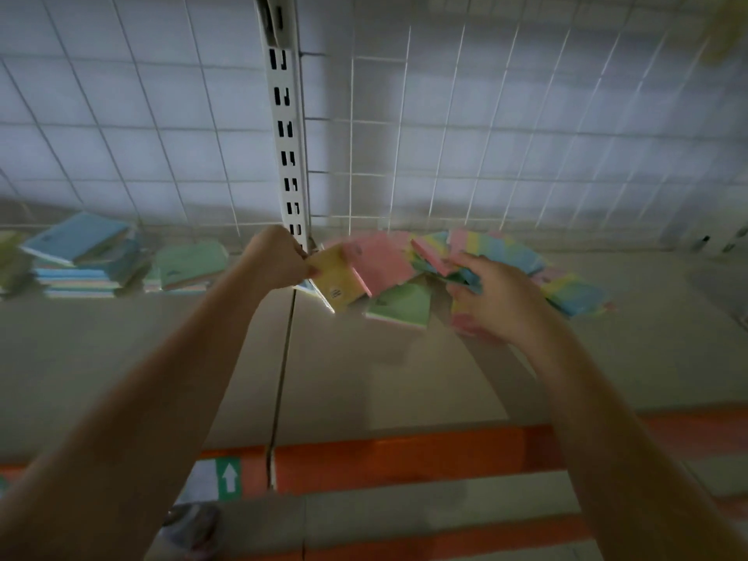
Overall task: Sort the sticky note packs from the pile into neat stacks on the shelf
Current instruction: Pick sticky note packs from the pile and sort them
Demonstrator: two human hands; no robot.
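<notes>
A loose pile of sticky note packs [522,253] in pink, yellow, green and blue lies on the shelf [364,370] at the back, right of the upright post. My left hand [275,259] pinches the corner of a yellow pack [338,279] at the pile's left edge. My right hand [491,299] rests on the pile with its fingers closed around a blue-green pack [469,279]. A green pack [400,305] lies flat in front of the pile. At the far left stand stacks of packs, a blue-topped stack [81,253] and a green-topped one [190,265].
A white slotted post [288,155] rises at the back between the stacks and the pile, with wire grid panels [506,127] on both sides. An orange strip [404,455] runs along the shelf's front edge. A seam [283,374] splits the shelf boards.
</notes>
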